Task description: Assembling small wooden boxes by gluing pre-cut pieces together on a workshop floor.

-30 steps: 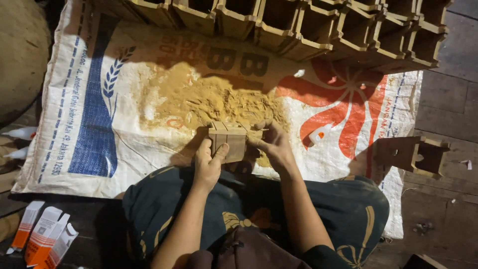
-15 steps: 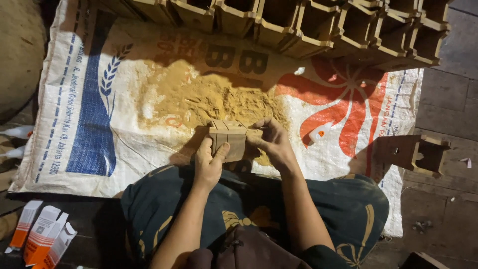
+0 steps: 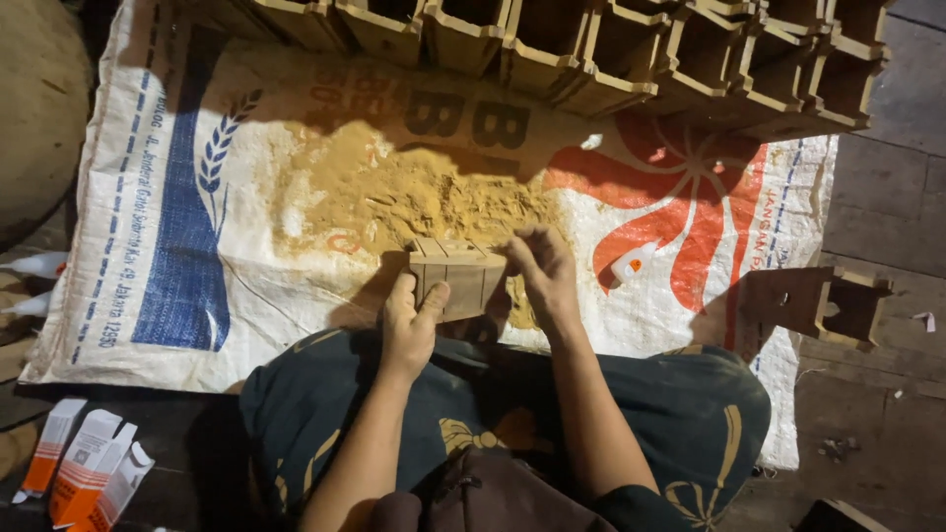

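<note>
Both hands gripped a small wooden box (image 3: 458,276) near the sack's (image 3: 246,197) front edge: left hand (image 3: 409,325) clamping its side, right hand (image 3: 542,271) pinching the other. It looked light and stiff, best held by the sides.

A small wooden box (image 3: 456,278) sits gripped between the left hand (image 3: 409,323) and the right hand (image 3: 541,268), just below the sawdust pile (image 3: 414,197) on a printed woven sack (image 3: 187,246). Beyond the pile stands a row of wooden boxes (image 3: 591,49).
</note>
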